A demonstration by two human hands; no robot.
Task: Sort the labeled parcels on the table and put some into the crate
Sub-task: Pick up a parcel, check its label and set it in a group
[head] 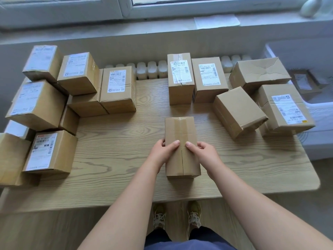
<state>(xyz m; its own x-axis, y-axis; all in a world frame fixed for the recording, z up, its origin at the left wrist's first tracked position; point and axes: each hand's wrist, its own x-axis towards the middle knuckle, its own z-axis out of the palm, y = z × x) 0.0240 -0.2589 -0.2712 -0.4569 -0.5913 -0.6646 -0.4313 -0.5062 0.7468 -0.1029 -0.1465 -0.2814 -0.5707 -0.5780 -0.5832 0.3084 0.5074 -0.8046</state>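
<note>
A plain brown parcel (180, 130) lies at the middle of the wooden table (115, 159), taped seam up, no label showing. My left hand (164, 150) grips its left side with the thumb on top. My right hand (202, 152) grips its right side, thumb on top beside the seam. Labeled parcels stand behind it, one (180, 78) beside another (210, 78). A pile of labeled parcels (45, 105) fills the table's left side. More parcels (237, 110) lie at the right, one with a label (286, 109). A white crate (317, 105) stands past the right edge.
A radiator (151, 69) runs behind the table under the windowsill (162, 27). Inside the crate lies a flat parcel (306, 82). The table's near edge (126, 201) is just in front of my feet (176, 217).
</note>
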